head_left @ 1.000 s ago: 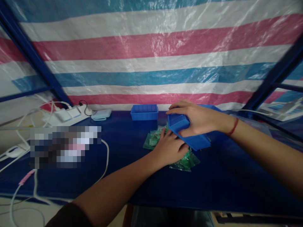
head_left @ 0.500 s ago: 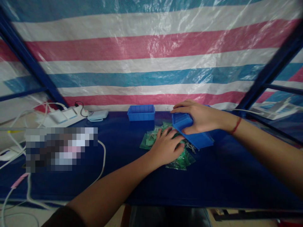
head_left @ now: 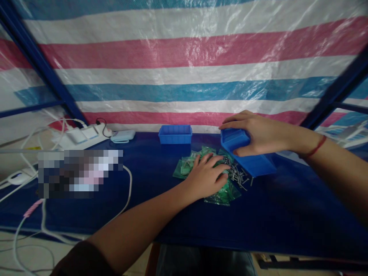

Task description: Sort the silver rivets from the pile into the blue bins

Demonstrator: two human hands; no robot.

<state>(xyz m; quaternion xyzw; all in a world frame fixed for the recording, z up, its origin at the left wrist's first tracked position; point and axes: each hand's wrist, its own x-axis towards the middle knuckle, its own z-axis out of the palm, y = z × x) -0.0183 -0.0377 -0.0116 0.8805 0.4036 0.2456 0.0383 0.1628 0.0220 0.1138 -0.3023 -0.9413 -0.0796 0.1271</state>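
My right hand (head_left: 254, 132) grips the rim of a blue plastic bin (head_left: 258, 165), thumb on the near side and fingers over the far side. The bin is tilted above the table. Beside its lower edge lies a loose pile of metal screws (head_left: 238, 177), which look like screws or nails at this size. My left hand (head_left: 207, 174) rests with fingers spread on a heap of small green plastic bags (head_left: 220, 195). Whatever lies under its palm is hidden.
A second blue bin (head_left: 175, 135) stands at the back of the dark blue table (head_left: 149, 165). To the left are a power strip (head_left: 86, 136) with plugs, a pale blue case (head_left: 123, 135), white cables (head_left: 130, 184) and a blurred-out patch. Striped sheeting hangs behind.
My right hand has moved the tilted bin right, away from my left hand. More of the metal screws now show beside the bags. My left hand stays on the bags.
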